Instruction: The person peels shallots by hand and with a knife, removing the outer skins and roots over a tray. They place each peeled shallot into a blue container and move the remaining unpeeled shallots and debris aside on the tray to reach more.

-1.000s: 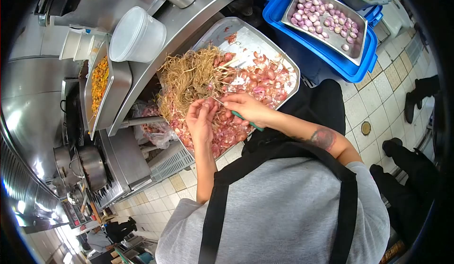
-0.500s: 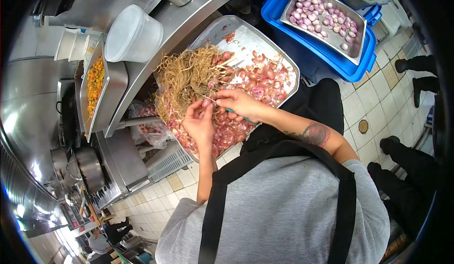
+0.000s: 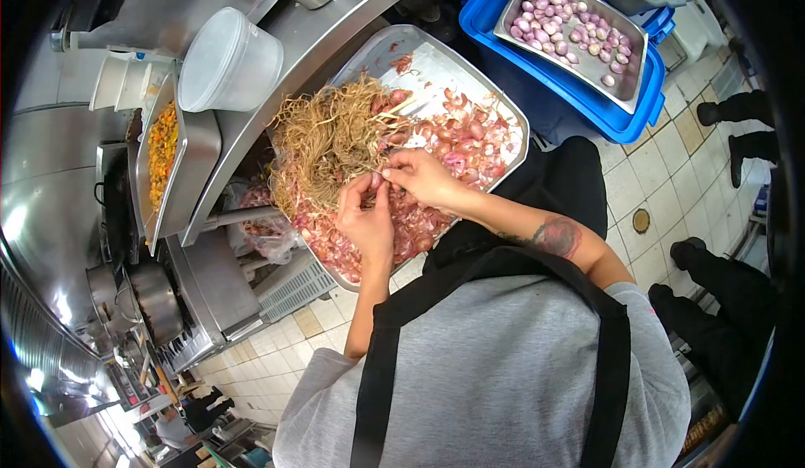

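A small purple shallot (image 3: pixel 376 180) is pinched between the thumb and fingers of my left hand (image 3: pixel 366 216), low over the tray. My right hand (image 3: pixel 422 179) meets it from the right, thumb and forefinger closed together at the shallot's side. Its other fingers are curled under, and no green handle shows there now. Under both hands lies a large metal tray (image 3: pixel 521 137) with reddish shallots and loose skins (image 3: pixel 461 137). A tangled heap of dry roots (image 3: pixel 327 137) covers the tray's upper left part.
Peeled shallots (image 3: pixel 553 23) lie in a steel pan (image 3: pixel 633 91) on a blue lidded bin (image 3: pixel 652 116) at upper right. On the steel counter (image 3: pixel 335 28) stand a white plastic tub (image 3: pixel 231 61) and a pan of chopped orange food (image 3: pixel 162 149). People's dark-clad legs (image 3: pixel 721 288) are at right.
The green handle seen in my right hand earlier no longer shows. My left hand has shifted slightly right, and the fingers of both hands remain together at the shallot.
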`<state>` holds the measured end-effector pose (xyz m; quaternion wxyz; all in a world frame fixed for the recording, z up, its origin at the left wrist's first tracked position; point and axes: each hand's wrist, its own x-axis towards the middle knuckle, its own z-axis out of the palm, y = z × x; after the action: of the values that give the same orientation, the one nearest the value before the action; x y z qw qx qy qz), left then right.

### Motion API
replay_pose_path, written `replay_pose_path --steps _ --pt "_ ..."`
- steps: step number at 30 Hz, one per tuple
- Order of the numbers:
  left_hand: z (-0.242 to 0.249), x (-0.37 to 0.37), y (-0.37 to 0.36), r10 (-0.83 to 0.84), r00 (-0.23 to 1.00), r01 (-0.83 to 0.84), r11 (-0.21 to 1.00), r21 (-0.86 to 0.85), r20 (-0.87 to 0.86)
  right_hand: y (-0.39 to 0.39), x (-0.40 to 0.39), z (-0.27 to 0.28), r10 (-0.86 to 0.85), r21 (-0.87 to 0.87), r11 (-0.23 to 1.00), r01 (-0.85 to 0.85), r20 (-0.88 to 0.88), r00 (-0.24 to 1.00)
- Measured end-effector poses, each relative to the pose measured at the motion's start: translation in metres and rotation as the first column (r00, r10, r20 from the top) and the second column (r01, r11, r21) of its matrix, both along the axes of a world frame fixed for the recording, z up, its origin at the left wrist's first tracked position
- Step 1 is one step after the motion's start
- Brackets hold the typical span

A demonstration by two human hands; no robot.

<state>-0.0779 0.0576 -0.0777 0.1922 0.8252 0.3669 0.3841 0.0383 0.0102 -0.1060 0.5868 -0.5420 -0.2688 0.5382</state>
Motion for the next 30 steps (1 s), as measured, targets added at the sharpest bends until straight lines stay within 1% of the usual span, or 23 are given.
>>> replay_pose_path --steps 3,6,9,10,11,12,13,15,18,19,22,24,25,26,28,30 --pt "-0.001 -0.002 0.001 -0.025 1.000 0.026 0.994 0.107 -0.007 0.003 -0.002 -0.004 -0.022 0.029 0.999 0.021 0.024 0.999" --pt "-0.005 -0.003 -0.001 -0.054 0.998 0.055 0.977 0.205 -0.012 0.000 0.005 0.002 0.062 -0.071 0.995 -0.071 -0.118 0.991" --pt "-0.009 -0.003 0.000 -0.056 0.998 0.058 0.971 0.232 -0.016 -0.001 0.008 0.004 0.060 -0.082 0.994 -0.074 -0.166 0.984" --pt "-0.015 -0.003 0.002 -0.063 0.986 0.063 0.998 0.000 0.157 -0.001 0.011 0.004 0.071 -0.067 0.994 -0.084 -0.186 0.980" --pt "-0.024 -0.003 0.006 -0.025 0.947 0.104 0.967 -0.231 0.321 -0.002 0.013 0.003 0.083 -0.054 0.994 -0.096 -0.206 0.975" --pt "-0.025 -0.002 0.007 0.054 0.886 0.175 0.881 -0.439 0.461 -0.003 0.015 0.003 0.098 -0.040 0.993 -0.110 -0.227 0.969" --pt "-0.016 -0.002 0.009 0.095 0.864 0.245 0.777 -0.579 0.494 -0.004 0.020 0.002 0.134 -0.005 0.989 -0.145 -0.352 0.926" --pt "-0.016 -0.010 0.025 0.127 0.807 0.405 0.593 -0.696 0.577 -0.006 0.029 0.001 0.212 0.081 0.976 -0.204 -0.575 0.790" --pt "-0.012 -0.013 0.028 0.200 0.669 0.604 0.416 -0.680 0.716 -0.008 0.031 0.006 0.140 0.022 0.985 -0.174 -0.694 0.706" --pt "-0.008 -0.013 0.026 0.195 0.647 0.633 0.402 -0.662 0.737 -0.009 0.031 0.005 0.112 0.001 0.987 -0.163 -0.728 0.676" --pt "0.012 -0.006 0.016 0.201 0.588 0.698 0.362 -0.617 0.783 -0.012 0.033 0.005 0.029 -0.051 0.996 -0.070 -0.565 0.824" --pt "0.016 -0.002 0.014 0.247 0.563 0.720 0.322 -0.615 0.789 -0.018 0.030 0.016 -0.047 -0.006 0.999 0.048 -0.352 0.935" --pt "0.018 0.000 0.014 0.269 0.549 0.731 0.304 -0.611 0.791 -0.022 0.028 0.026 -0.091 0.028 0.995 0.101 -0.237 0.967" --pt "0.021 0.002 0.012 0.291 0.550 0.724 0.302 -0.620 0.783 -0.025 0.028 0.033 -0.138 0.111 0.982 0.152 -0.126 0.982" --pt "0.025 0.007 0.007 0.331 0.554 0.709 0.292 -0.641 0.764 -0.033 0.026 0.047 -0.258 0.285 0.932 0.225 0.083 0.963" --pt "0.024 0.009 0.004 0.314 0.565 0.706 0.295 -0.644 0.763 -0.045 0.025 0.058 -0.221 0.282 0.945 0.165 0.181 0.958"
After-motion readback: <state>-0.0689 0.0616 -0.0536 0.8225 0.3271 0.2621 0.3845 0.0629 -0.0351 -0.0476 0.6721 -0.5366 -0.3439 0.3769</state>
